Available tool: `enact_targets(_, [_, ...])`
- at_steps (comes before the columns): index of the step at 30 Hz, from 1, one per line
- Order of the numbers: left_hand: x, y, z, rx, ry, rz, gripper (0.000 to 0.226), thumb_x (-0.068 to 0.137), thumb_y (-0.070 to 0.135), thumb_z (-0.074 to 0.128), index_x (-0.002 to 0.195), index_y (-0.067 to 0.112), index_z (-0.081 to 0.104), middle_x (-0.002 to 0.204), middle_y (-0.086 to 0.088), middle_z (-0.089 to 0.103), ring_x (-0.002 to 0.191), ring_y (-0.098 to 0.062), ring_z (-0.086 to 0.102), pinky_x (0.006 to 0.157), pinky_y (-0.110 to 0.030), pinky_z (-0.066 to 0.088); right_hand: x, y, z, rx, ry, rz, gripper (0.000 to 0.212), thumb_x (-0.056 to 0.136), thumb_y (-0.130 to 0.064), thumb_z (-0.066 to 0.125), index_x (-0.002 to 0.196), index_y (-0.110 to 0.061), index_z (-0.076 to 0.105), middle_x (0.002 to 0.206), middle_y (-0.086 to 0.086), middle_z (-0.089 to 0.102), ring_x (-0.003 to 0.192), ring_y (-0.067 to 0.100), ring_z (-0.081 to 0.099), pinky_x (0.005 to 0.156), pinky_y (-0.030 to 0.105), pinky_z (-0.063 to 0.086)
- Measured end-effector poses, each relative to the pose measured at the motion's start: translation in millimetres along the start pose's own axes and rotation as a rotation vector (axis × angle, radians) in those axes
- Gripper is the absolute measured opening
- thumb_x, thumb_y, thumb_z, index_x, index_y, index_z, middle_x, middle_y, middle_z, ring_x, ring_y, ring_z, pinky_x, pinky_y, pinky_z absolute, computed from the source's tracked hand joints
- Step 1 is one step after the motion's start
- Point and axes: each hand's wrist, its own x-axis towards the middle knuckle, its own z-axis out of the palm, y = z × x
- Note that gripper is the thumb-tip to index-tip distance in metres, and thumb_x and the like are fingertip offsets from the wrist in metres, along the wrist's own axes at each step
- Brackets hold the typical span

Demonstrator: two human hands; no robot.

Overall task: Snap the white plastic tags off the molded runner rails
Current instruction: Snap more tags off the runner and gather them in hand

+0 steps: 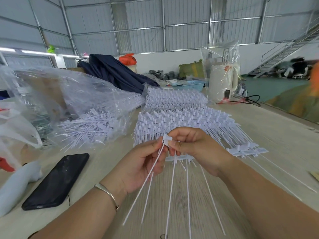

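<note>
So the big stuff first: the stack of molded runner rails (174,118) fills the middle of the table (269,135), rows of little white heads with long thin tails fanning toward the near side. A second bundle sits behind it, further off. To the left there's a clear plastic bag (72,100) with loose white tags (89,125) spilling out of its mouth; my guess is that's the done pile. A black phone (57,181) lies on the near left.

The rail being worked (246,150) lies flat just past the hands, with several tails running toward the camera. Both hands meet over it. The right hand (195,147) has thumb and forefinger pressed together on the head of one tag (167,139). The left hand (141,163) is pinching the same tag just below the head, with a couple of loose tails trailing down through its fingers.

Handling-wise, these look featherlight and bendy. The tails are whippy and would flex rather than break, so pulling on them would get you nowhere. I'd say grab the stiff little head right at the joint and twist or bend it sharply; that thin gate is the weak spot. Smooth plastic, so probably a bit slippery, and the tails tangle easily.

Writing: there's a dark printed patch on the tag under the fingers, but it's too small to read. No brand visible anywhere.
</note>
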Motion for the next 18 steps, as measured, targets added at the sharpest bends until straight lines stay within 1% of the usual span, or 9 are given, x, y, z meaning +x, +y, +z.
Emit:
enact_targets(2, [0.5,2.2,-0.3,0.029,0.088,0.080,0.019,0.077,0.028,0.068,0.061,0.019,0.066,0.052,0.005,0.044,0.039,-0.004,0.035,0.036,-0.015,0.031,0.5,-0.2,-1.3,-0.010,0.028,0.014,0.007,0.089,-0.004,0.062,0.089,-0.007,0.068,0.064,-0.003,0.064,0.060,0.008,0.055,0.061,0.017,0.044])
enact_targets(4, [0.0,4.6,-2.4,0.050,0.150,0.123,0.020,0.075,0.025,0.068,0.059,0.018,0.058,0.051,0.005,0.039,0.037,-0.006,0.029,0.035,-0.017,0.023,0.7,-0.1,-2.8,-0.046,0.060,0.035,0.007,0.088,-0.005,0.064,0.087,-0.008,0.069,0.063,-0.001,0.063,0.057,0.008,0.054,0.060,0.017,0.043])
enact_targets(6, [-0.8,7.2,-5.9,0.075,0.196,0.136,0.022,0.075,0.022,0.068,0.061,0.018,0.051,0.050,0.006,0.034,0.036,-0.005,0.024,0.035,-0.016,0.017,0.5,0.2,-4.3,-0.113,0.100,0.057,0.008,0.087,-0.007,0.066,0.084,-0.011,0.071,0.061,0.001,0.063,0.057,0.011,0.053,0.060,0.021,0.041])
enact_targets(7, [-1.2,8.8,-7.6,0.101,0.223,0.139,0.021,0.074,0.020,0.069,0.061,0.019,0.052,0.050,0.007,0.031,0.037,-0.005,0.021,0.034,-0.015,0.016,0.4,0.5,-5.0,-0.144,0.123,0.068,0.009,0.086,-0.008,0.067,0.082,-0.013,0.072,0.061,0.002,0.063,0.058,0.014,0.053,0.061,0.024,0.040])
enact_targets(9, [-2.3,11.0,-9.5,0.197,0.268,0.142,0.020,0.076,0.018,0.068,0.058,0.022,0.059,0.050,0.008,0.027,0.038,-0.005,0.018,0.034,-0.014,0.016,0.2,0.9,-5.6,-0.185,0.162,0.095,0.010,0.085,-0.009,0.069,0.079,-0.016,0.074,0.059,0.003,0.064,0.061,0.021,0.050,0.062,0.032,0.038])
enact_targets(11, [-3.2,10.5,-9.9,0.342,0.302,0.161,0.022,0.082,0.015,0.068,0.061,0.021,0.064,0.049,0.008,0.029,0.039,-0.006,0.020,0.036,-0.015,0.019,0.4,0.6,-5.7,-0.207,0.181,0.127,0.009,0.082,-0.008,0.070,0.077,-0.014,0.075,0.056,0.001,0.063,0.060,0.022,0.049,0.060,0.034,0.037])
enact_targets(13, [-4.2,9.3,-8.6,0.491,0.325,0.192,0.017,0.085,0.014,0.069,0.068,0.017,0.068,0.048,0.008,0.031,0.040,-0.008,0.022,0.039,-0.017,0.020,0.6,-0.3,-5.6,-0.232,0.195,0.153,0.007,0.080,-0.006,0.070,0.076,-0.011,0.074,0.051,-0.001,0.060,0.055,0.019,0.048,0.056,0.030,0.038])
enact_targets(16, [-2.5,7.5,-8.1,0.677,0.388,0.259,0.018,0.083,0.016,0.071,0.066,0.017,0.072,0.046,0.007,0.034,0.041,-0.008,0.027,0.040,-0.017,0.024,1.2,-0.6,-4.4,-0.296,0.217,0.192,0.008,0.078,-0.003,0.070,0.074,-0.010,0.073,0.047,-0.003,0.058,0.044,0.010,0.044,0.050,0.022,0.037])
enact_targets(18, [0.0,4.6,-6.2,0.825,0.444,0.313,0.015,0.082,0.017,0.073,0.068,0.011,0.073,0.047,0.004,0.038,0.042,-0.007,0.032,0.042,-0.016,0.027,1.8,0.5,-2.2,-0.367,0.221,0.206,0.011,0.078,-0.002,0.068,0.072,-0.011,0.073,0.046,-0.005,0.057,0.041,0.005,0.045,0.047,0.017,0.037])
